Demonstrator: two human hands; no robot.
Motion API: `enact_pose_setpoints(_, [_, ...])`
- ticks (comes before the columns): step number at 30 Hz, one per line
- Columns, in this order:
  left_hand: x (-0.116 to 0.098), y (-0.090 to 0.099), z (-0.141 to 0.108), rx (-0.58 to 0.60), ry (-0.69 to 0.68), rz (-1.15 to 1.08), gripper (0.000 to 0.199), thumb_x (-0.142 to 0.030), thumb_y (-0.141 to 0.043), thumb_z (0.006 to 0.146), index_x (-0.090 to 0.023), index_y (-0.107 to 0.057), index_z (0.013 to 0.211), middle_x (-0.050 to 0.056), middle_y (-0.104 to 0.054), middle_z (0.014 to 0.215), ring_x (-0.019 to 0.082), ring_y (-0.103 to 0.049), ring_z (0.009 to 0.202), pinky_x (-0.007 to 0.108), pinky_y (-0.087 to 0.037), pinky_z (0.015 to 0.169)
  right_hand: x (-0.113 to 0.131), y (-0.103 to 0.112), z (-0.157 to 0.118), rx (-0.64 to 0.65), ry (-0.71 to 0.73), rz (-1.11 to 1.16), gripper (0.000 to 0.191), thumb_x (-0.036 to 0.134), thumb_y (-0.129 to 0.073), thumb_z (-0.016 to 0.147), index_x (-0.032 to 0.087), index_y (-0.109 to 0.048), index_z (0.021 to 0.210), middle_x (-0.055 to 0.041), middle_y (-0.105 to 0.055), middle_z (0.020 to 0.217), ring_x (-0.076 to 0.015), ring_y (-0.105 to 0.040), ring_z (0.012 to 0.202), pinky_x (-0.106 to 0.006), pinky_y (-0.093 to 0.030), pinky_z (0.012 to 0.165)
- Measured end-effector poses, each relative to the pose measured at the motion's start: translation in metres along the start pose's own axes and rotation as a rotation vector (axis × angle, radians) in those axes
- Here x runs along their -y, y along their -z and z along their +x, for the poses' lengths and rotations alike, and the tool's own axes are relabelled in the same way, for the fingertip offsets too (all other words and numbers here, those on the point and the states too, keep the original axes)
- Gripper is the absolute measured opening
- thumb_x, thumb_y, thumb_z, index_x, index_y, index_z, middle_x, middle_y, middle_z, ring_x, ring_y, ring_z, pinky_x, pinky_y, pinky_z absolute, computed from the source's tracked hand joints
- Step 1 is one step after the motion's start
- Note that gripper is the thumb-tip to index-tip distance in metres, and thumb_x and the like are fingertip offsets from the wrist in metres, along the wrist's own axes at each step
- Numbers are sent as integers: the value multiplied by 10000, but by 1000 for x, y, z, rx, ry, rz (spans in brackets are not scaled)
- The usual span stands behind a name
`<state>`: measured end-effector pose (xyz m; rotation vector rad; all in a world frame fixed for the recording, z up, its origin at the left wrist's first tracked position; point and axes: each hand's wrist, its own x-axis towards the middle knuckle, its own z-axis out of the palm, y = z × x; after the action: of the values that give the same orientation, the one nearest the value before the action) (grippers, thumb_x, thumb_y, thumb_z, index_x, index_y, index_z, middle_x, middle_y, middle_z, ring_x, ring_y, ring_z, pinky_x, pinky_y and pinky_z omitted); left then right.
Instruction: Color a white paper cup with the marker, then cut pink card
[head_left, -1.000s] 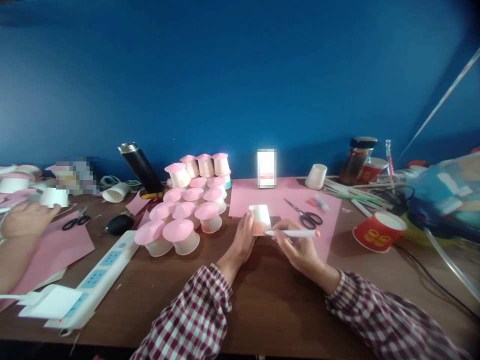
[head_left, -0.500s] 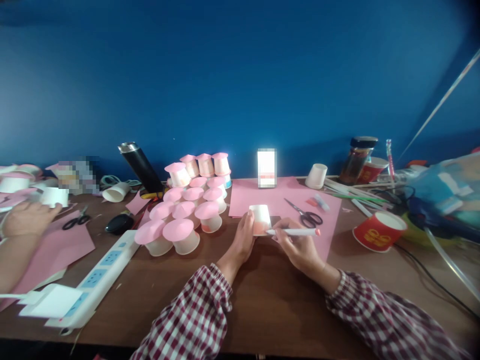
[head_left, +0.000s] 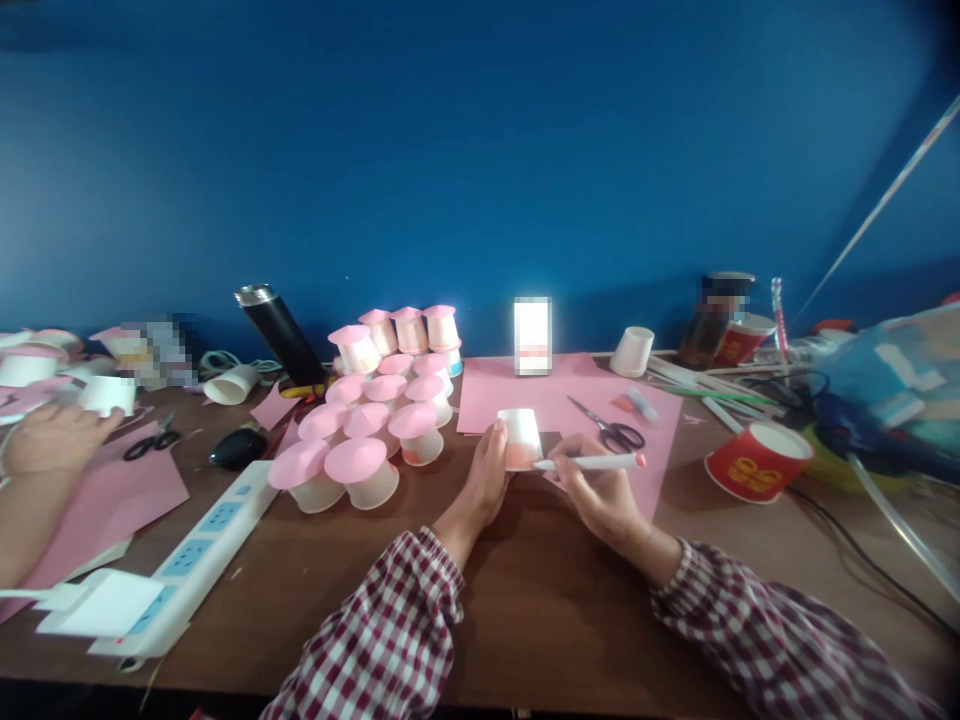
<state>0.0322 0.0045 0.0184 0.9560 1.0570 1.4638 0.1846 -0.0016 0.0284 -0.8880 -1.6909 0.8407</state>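
Note:
My left hand (head_left: 486,480) is closed around the left side of a white paper cup (head_left: 519,432), which stands upside down and has an orange-red patch near its rim. A white marker with a red end (head_left: 607,462) is gripped in my right hand (head_left: 596,492), its tip at the cup's lower right side. Behind them lies a pink paper sheet (head_left: 495,385) with black scissors (head_left: 619,436) on it. To the left stand several cups with pink cone-shaped tops (head_left: 361,460).
A white power strip (head_left: 187,560) lies at the left, near a black bottle (head_left: 277,330) and another person's hand (head_left: 56,440). A lit phone (head_left: 533,335) stands behind. On the right are a red cup (head_left: 759,465), straws (head_left: 720,385) and a blue bag (head_left: 900,375).
The marker and the fingers of my right hand have shifted very slightly to the right. My left hand and the cup look almost the same.

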Motion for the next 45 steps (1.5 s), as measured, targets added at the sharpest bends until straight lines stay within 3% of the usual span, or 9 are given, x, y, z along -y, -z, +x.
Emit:
enact_pose_setpoints(5, [2, -1, 2, 20, -20, 3, 448, -571, -472, 834, -155, -606, 932, 78, -626, 878, 213, -555, 912, 325, -421, 839, -2, 1, 1, -16, 9, -34, 152, 276, -493, 887, 194, -535, 766, 7, -537, 652, -122, -480, 569, -239, -377, 512])
enact_pose_setpoints(9, [-7, -4, -2, 46, 17, -46, 410, -552, -468, 836, -157, -577, 854, 69, -618, 826, 197, -557, 809, 324, -445, 767, 0, -1, -1, 29, 23, -78, 144, 260, -486, 889, 194, -545, 776, 1, -553, 677, -128, -497, 598, -240, -384, 529])
enact_pose_setpoints(14, [-23, -8, -9, 3, 11, -15, 302, -443, -566, 799, -160, -606, 899, 122, -648, 1005, 253, -539, 1031, 326, -427, 874, 0, -3, -2, 37, 32, -106, 111, 250, -491, 881, 195, -567, 821, -9, -587, 714, -131, -510, 605, -236, -400, 525])
enact_pose_setpoints(18, [-17, -6, -6, -15, 74, 6, 367, -483, -469, 851, -174, -596, 1002, 123, -635, 1074, 267, -532, 1084, 355, -435, 884, -4, -3, -1, -3, 9, -95, 115, 262, -506, 882, 196, -550, 799, -11, -591, 703, -138, -536, 613, -236, -414, 523])
enact_pose_setpoints(23, [-14, -5, -8, -114, -1, 45, 335, -400, -580, 793, -159, -600, 1024, 159, -581, 1214, 309, -376, 1285, 397, -344, 1026, -4, -3, -2, 38, 37, -124, 107, 260, -497, 885, 198, -564, 830, -8, -582, 703, -121, -493, 565, -229, -391, 488])
enact_pose_setpoints(27, [-22, -8, -12, -115, 42, 37, 337, -383, -564, 800, -154, -586, 1047, 164, -536, 1286, 308, -366, 1302, 404, -351, 1028, -3, -3, -2, 38, 68, -166, 93, 258, -495, 889, 201, -562, 859, -13, -581, 735, -122, -495, 586, -229, -398, 498])
enact_pose_setpoints(35, [-29, -9, -14, -58, -12, 29, 287, -408, -603, 756, -165, -595, 909, 181, -603, 1149, 339, -355, 1304, 419, -380, 1004, -2, -2, -3, 57, 66, -173, 93, 259, -493, 896, 200, -559, 870, -22, -592, 760, -131, -528, 622, -234, -418, 516])
enact_pose_setpoints(39, [-26, -8, -13, -90, 7, 80, 314, -379, -576, 782, -159, -584, 1006, 176, -557, 1260, 320, -323, 1339, 413, -354, 1045, -1, -2, -3, 45, 55, -159, 96, 265, -490, 900, 198, -558, 887, -26, -596, 775, -130, -536, 623, -227, -416, 501])
enact_pose_setpoints(45, [-12, 1, -12, 6, -48, 282, 458, -319, -543, 818, -139, -500, 1237, 159, -451, 1405, 282, -290, 1376, 376, -336, 1094, -3, -2, -2, 50, 79, -168, 91, 258, -491, 900, 199, -559, 883, -23, -600, 780, -136, -552, 656, -232, -437, 542])
